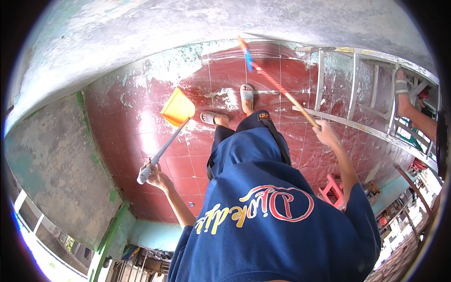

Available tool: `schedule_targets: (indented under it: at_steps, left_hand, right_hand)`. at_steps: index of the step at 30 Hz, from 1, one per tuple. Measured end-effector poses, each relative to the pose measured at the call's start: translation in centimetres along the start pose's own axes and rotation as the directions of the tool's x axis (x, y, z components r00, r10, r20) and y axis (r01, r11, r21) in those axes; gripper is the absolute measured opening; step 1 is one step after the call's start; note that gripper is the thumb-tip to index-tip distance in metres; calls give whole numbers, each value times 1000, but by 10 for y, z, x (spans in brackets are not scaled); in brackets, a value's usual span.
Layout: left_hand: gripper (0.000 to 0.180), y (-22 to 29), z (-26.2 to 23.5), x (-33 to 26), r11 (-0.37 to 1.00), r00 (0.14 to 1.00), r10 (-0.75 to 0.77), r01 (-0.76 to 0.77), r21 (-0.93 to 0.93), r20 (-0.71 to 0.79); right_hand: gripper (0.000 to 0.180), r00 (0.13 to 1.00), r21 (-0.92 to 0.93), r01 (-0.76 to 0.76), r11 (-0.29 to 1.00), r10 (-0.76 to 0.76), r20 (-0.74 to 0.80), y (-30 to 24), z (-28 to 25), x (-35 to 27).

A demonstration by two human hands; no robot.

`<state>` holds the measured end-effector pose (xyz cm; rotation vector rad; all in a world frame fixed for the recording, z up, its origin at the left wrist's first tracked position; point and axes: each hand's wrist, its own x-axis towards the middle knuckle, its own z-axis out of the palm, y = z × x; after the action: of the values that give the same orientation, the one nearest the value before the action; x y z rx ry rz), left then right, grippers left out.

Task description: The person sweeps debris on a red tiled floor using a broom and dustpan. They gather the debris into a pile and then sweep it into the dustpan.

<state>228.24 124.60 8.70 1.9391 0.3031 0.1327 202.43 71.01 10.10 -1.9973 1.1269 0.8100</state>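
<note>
1. head view: the left hand (155,175) is clenched around the grey end of a long grey handle that runs up and away to an orange plastic dustpan (178,109).
2. the orange plastic dustpan sits low over the dark red tiled floor (159,141), just left of the person's feet; whether its edge touches the tiles cannot be told from this angle.
3. the right hand (325,133) is closed around a thin wooden broom handle (282,89) with red and blue wrapping on its far part.
4. the broom handle slants from the right hand up and to the left, crossing over the floor past the feet; its far end is blurred.
5. the two grey slide sandals (246,92) stand on the red tiles between the dustpan and the broom handle, near patches of white dust and flaked paint.
6. a blue shirt with red and yellow lettering (272,211) fills the lower middle of the picture.
7. a paint-spattered metal ladder (357,94) lies across the floor to the right, beyond the right hand.
8. another person's leg (413,113) rests by the ladder's far end at the right rim.
9. a small pink plastic stool (332,190) stands below the right forearm.
10. a worn grey and green wall (51,164) rises at the left.
</note>
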Motion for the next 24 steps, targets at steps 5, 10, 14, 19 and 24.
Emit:
schedule_targets:
  at_steps: [5,10,14,19,24]
  left_hand:
    - [31,0,-5,-4,1000,1000,18,-18,25,-19]
    - [28,18,-1,-3,999,998,46,-45,15,-52]
    - [26,28,-2,-11,997,997,44,-40,63,-68]
    - [25,26,-1,-33,995,995,35,-27,93,-89]
    - [33,23,5,-50,999,996,-28,32,35,-89]
  right_hand:
    - [27,973,-129,-225,966,215,-84,15,-23,31]
    - [29,988,-306,-36,952,-12,-153,33,1,185]
    - [13,987,-484,155,861,-150,50,-2,36,258]
    - [10,978,-563,184,806,-206,24,-76,71,242]
    - [17,948,-412,297,861,-318,18,-137,96,197]
